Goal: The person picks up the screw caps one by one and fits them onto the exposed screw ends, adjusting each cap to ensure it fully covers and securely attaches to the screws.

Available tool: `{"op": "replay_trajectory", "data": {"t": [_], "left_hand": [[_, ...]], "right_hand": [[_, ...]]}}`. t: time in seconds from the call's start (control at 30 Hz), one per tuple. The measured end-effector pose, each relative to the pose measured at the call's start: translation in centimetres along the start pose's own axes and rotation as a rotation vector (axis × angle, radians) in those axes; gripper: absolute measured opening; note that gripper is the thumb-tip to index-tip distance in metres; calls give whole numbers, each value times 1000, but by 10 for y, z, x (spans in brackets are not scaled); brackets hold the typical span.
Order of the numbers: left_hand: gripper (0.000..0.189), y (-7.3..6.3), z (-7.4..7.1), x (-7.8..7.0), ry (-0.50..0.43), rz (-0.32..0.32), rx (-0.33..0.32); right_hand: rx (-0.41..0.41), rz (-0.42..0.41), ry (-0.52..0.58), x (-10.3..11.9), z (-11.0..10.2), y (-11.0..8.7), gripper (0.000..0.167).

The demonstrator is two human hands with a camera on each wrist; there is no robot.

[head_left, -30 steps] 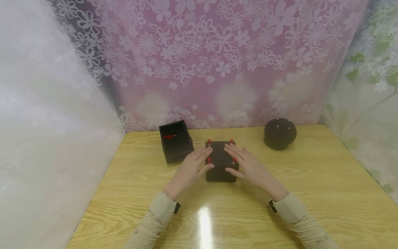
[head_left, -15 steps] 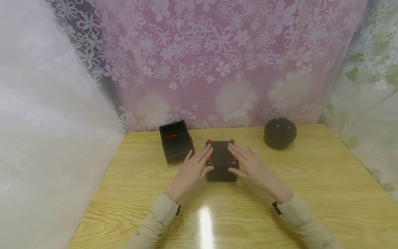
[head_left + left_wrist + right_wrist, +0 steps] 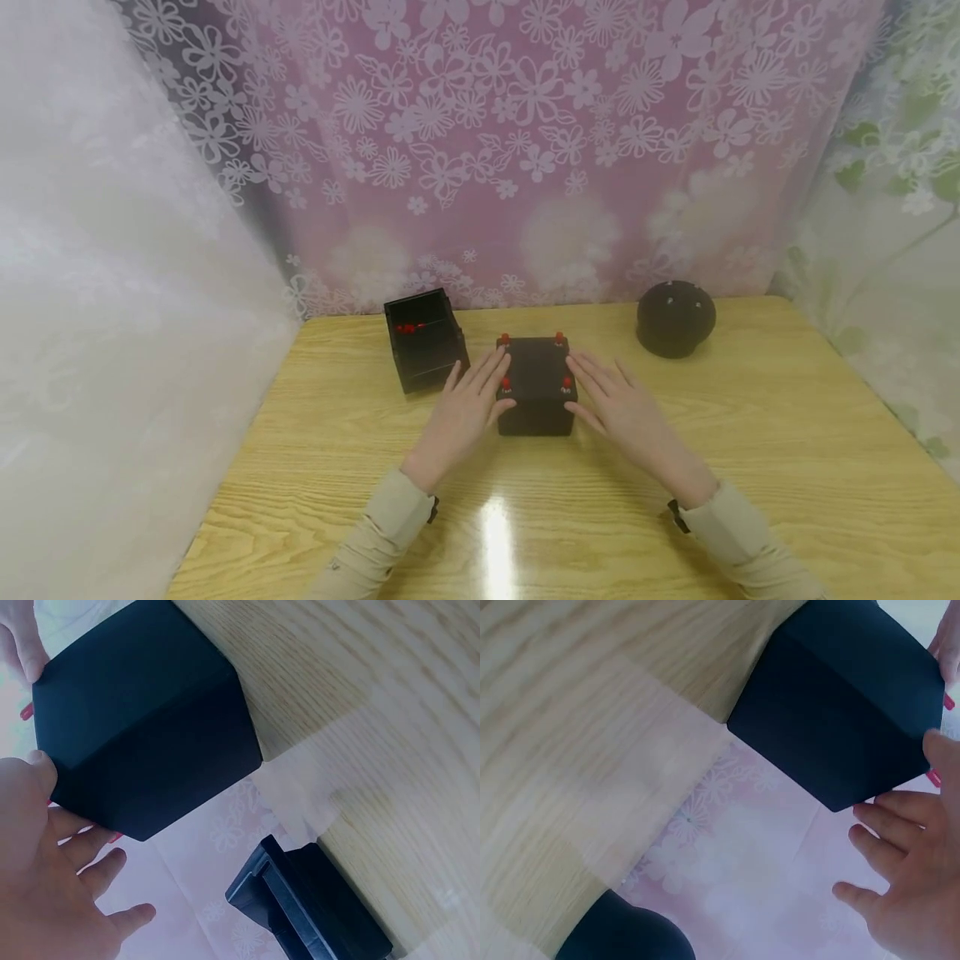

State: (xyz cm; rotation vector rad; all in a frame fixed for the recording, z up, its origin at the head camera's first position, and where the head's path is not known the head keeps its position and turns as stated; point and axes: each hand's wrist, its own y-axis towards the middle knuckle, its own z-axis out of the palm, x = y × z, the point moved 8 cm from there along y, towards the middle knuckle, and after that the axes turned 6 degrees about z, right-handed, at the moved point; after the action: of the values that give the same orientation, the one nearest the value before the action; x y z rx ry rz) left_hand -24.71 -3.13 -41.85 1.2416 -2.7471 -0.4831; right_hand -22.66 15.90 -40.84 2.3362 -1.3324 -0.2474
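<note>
We see a black box [image 3: 536, 362] on a wooden table [image 3: 322, 450], centred between a person's two hands, four red knobs [image 3: 506, 383] near its top corners. The left hand [image 3: 456, 417] and right hand [image 3: 630, 421] are spread wide, fingers outstretched, touching opposite edges without gripping; that even contact seems meant to steady the box. Just behind the left hand stands an open black box [image 3: 431, 362], perhaps within easy reach because it holds small red pieces [image 3: 406, 328]. A rounded black container [image 3: 675, 321] sits farther off, right, apparently kept out of the way.
</note>
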Motion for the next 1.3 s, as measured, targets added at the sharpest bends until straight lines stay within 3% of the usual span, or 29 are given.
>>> {"op": "replay_trajectory", "data": {"t": [0.23,0.8,0.93,1.17,1.3], "left_hand": [[69,-1,-2,-4,60,20,-51],[63,-4,-6,-8,111,20,-73],[62,-2,-3,-7,99,4,-58],[61,3,-4,-4,108,4,-91],[62,5,-2,-2,95,-6,-77]], "right_hand": [[-113,-38,-83,7,-4,0,83],[-31,-9,-41,2,4,3,79],[-37,0,-27,0,5,5,80],[-88,-28,-58,0,4,11,83],[-71,-19,-49,-2,5,13,84]]}}
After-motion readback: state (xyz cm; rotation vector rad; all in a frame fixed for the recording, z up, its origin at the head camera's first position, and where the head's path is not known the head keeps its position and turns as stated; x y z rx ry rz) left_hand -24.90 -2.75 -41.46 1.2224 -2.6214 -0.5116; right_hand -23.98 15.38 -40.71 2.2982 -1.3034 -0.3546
